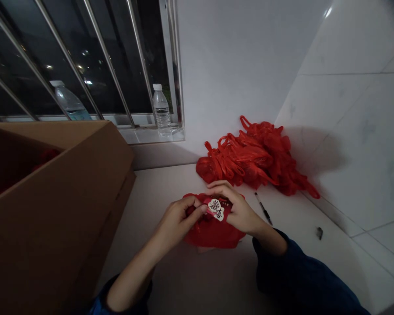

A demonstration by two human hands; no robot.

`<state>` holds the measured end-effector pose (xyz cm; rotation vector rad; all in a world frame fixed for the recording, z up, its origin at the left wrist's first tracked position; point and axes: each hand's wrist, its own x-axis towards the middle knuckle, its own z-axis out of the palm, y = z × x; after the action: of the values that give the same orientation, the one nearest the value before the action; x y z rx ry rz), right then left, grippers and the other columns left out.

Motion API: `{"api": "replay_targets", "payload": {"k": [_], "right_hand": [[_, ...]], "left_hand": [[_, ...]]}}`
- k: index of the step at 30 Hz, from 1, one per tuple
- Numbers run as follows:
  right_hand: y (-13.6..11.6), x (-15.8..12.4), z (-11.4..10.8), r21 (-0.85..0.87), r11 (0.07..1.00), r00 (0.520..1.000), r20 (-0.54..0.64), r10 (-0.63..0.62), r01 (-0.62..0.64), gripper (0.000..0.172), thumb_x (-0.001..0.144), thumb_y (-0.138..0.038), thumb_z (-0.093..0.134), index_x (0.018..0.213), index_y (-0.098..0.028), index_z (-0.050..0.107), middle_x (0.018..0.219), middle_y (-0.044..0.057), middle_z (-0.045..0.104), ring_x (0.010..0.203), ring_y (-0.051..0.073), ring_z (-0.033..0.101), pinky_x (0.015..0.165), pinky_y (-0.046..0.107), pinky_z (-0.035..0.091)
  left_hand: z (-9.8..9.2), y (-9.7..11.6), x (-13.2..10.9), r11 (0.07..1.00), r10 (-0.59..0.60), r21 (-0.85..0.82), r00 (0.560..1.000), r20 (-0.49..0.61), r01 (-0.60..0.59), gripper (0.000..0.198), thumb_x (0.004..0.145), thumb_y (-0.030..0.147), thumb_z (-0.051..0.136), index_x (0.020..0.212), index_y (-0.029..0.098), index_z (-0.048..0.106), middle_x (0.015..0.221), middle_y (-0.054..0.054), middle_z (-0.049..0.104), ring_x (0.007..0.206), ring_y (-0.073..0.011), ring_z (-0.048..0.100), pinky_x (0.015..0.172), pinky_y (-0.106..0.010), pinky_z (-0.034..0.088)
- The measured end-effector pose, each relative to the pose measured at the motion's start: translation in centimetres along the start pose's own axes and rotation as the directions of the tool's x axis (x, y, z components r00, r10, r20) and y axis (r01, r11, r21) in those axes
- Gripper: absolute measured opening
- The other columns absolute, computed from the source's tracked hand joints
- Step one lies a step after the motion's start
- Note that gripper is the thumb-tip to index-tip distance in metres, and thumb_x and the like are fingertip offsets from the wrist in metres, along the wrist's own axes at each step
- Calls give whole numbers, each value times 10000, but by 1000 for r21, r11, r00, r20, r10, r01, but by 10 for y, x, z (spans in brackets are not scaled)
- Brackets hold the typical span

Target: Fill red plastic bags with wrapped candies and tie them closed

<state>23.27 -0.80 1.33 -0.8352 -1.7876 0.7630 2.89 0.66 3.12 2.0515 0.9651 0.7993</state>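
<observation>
My left hand (pixel 180 217) and my right hand (pixel 232 208) both pinch a small red plastic bag (pixel 213 232) on the white counter (pixel 180 280). Between my fingertips, a white sticker with red-edged dark characters (pixel 216 209) sits on the gathered top of the bag. My fingers hide part of the bag's top. Just beyond my right hand lies a heap of red plastic bags with looped handles (pixel 252 158), and a black pen (pixel 263 208) rests to its right.
A large open cardboard box (pixel 68 175) stands at the left, with something red inside. Two water bottles (pixel 161 107) (pixel 68 101) stand by the barred window (pixel 95 61). White tile (pixel 354 131) walls the right side, and a small dark object (pixel 319 233) sits near it.
</observation>
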Motion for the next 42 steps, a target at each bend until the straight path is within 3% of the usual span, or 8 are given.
{"api": "replay_targets", "payload": {"k": [6, 14, 22, 26, 29, 32, 37, 42], "right_hand": [[3, 2, -3, 344, 884, 941, -8, 338, -315, 289, 965, -425, 494, 1158, -240, 606, 1098, 56, 645, 843, 156, 653, 700, 295, 574], [2, 2, -1, 438, 824, 931, 105, 349, -359, 471, 956, -571, 437, 1069, -189, 687, 877, 57, 709, 687, 156, 668, 654, 300, 576], [5, 1, -8, 239, 907, 938, 74, 339, -347, 328, 930, -423, 560, 1179, -229, 645, 986, 33, 711, 714, 152, 676, 673, 297, 571], [-1, 0, -28, -160, 943, 955, -11, 296, -294, 349, 957, -404, 509, 1244, -238, 615, 969, 38, 726, 774, 182, 683, 735, 327, 544], [-9, -5, -48, -534, 810, 970, -137, 200, -243, 278, 971, -340, 485, 1165, -221, 644, 953, 44, 731, 844, 200, 677, 771, 323, 492], [-17, -15, -60, -721, 658, 965, -57, 256, -217, 189, 954, -309, 513, 1021, -231, 671, 940, 26, 732, 835, 195, 674, 691, 285, 445], [-23, -34, -56, -912, 155, 806, -244, 539, -380, 351, 831, -537, 635, 853, -188, 661, 792, 73, 715, 747, 262, 673, 550, 282, 356], [-11, -27, -37, -943, 116, 739, -164, 653, -312, 301, 764, -443, 719, 903, -179, 686, 897, 129, 725, 837, 296, 686, 564, 283, 387]], "left_hand": [[-3, -4, 1, 1000, -9, -20, 994, -109, 7, 307, 949, 397, 495, 748, 172, 551, 686, 11, 587, 642, -116, 511, 607, -219, 394], [-3, -6, 1, 997, 1, 82, 994, -111, 8, 321, 968, 394, 451, 798, 171, 607, 759, -14, 639, 699, -140, 572, 653, -233, 427], [-9, 1, 0, 993, 28, 118, 994, -103, -15, 353, 994, 397, 403, 831, 183, 632, 808, -12, 649, 743, -146, 587, 691, -244, 426], [-19, 4, -2, 989, 14, 148, 985, -169, 11, 310, 989, 409, 421, 1003, 213, 662, 950, -21, 694, 831, -163, 622, 729, -248, 442], [-23, 4, -4, 984, -3, 174, 980, -201, 38, 285, 972, 419, 457, 1097, 243, 644, 998, -13, 706, 815, -164, 631, 706, -245, 450], [-23, 4, -6, 970, -10, 237, 978, -210, 60, 276, 955, 415, 488, 1133, 258, 629, 914, 1, 704, 700, -147, 606, 630, -238, 433], [-24, 10, -9, 938, -34, 329, 974, -223, 108, 318, 940, 422, 497, 1215, 284, 576, 828, 19, 687, 640, -145, 606, 605, -245, 429], [-29, 20, -13, 812, -120, 523, 951, -286, 260, 375, 924, 436, 488, 1283, 337, 529, 891, 6, 710, 693, -198, 659, 568, -264, 404]]}}
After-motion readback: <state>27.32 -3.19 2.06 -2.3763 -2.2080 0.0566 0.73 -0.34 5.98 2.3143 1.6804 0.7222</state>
